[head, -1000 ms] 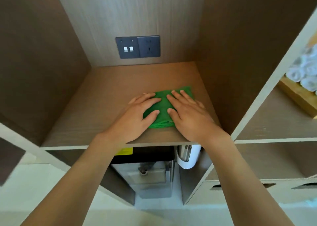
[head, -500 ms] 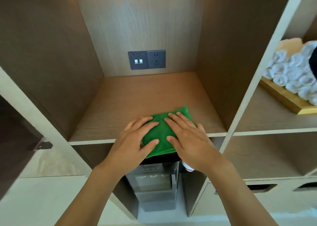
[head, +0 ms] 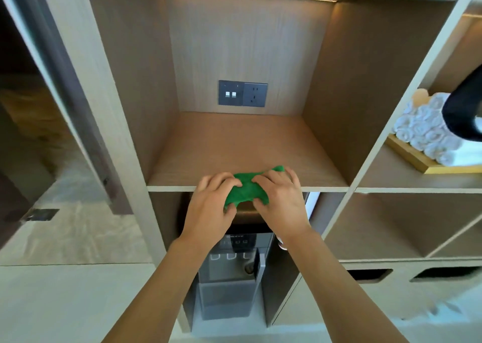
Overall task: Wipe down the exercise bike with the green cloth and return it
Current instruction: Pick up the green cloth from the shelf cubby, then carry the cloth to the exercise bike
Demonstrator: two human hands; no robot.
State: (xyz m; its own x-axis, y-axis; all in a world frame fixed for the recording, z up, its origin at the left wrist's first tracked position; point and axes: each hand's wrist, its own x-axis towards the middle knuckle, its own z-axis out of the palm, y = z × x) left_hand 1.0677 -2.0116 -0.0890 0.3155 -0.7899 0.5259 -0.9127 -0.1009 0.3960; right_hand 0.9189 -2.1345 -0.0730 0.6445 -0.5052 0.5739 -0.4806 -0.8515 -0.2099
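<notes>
The green cloth [head: 245,189] is bunched up at the front edge of a wooden shelf [head: 234,144], half hanging over the lip. My left hand [head: 211,207] grips its left side with curled fingers. My right hand [head: 280,202] grips its right side, thumb under the cloth. The exercise bike is not in view.
The shelf sits in a wooden cubby with a dark switch and socket plate [head: 243,93] on its back wall. A water dispenser [head: 232,267] stands in the cubby below. Rolled white towels [head: 427,131] on a wooden tray fill the shelf to the right. A dark object [head: 464,110] hangs at the right edge.
The cloth lay flat under my spread hands; both hands have now closed on it and drawn it back to the shelf's front edge, crumpling it. My view has pulled back from the shelf.
</notes>
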